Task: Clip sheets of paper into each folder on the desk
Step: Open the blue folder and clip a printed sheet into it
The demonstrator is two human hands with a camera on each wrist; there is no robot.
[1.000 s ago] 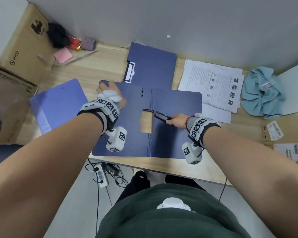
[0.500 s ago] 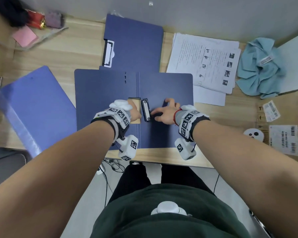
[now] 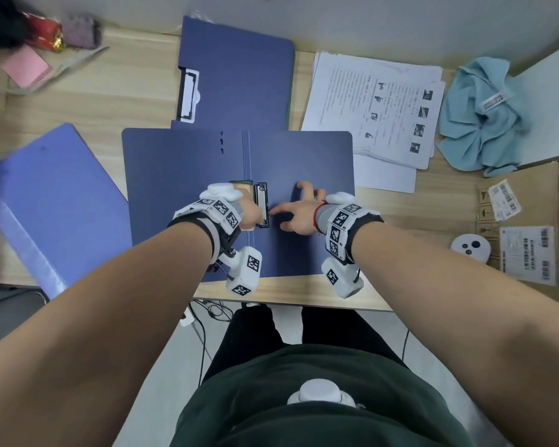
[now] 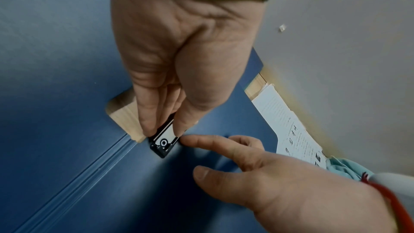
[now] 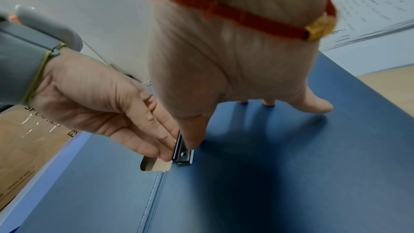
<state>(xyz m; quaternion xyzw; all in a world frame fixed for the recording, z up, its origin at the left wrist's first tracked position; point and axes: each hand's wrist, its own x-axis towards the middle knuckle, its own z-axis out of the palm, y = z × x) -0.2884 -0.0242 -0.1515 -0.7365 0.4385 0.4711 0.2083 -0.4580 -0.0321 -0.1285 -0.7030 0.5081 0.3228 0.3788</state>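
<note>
A dark blue folder point(image 3: 181, 175) lies open and flat on the desk in front of me. Its black metal clip point(image 3: 260, 201) sits just right of the spine, beside a cut-out in the cover. My left hand point(image 3: 249, 211) pinches the clip point(image 4: 162, 143) between thumb and fingers point(image 4: 145, 123). My right hand point(image 3: 299, 211) rests spread on the folder's right half, with one fingertip point(image 4: 190, 138) touching the clip's edge. No paper lies in this folder. A stack of printed sheets point(image 3: 375, 104) lies at the back right.
A second dark blue folder point(image 3: 239, 69) with a white clip lies behind the open one. A lighter blue folder point(image 3: 55, 195) lies at the left. A light blue cloth point(image 3: 484, 114), cardboard boxes point(image 3: 530, 221) and a white controller point(image 3: 470, 248) are at the right.
My left hand came from the folder's far left corner to the clip and took hold of it. My right hand let go of the clip and spread on the folder.
</note>
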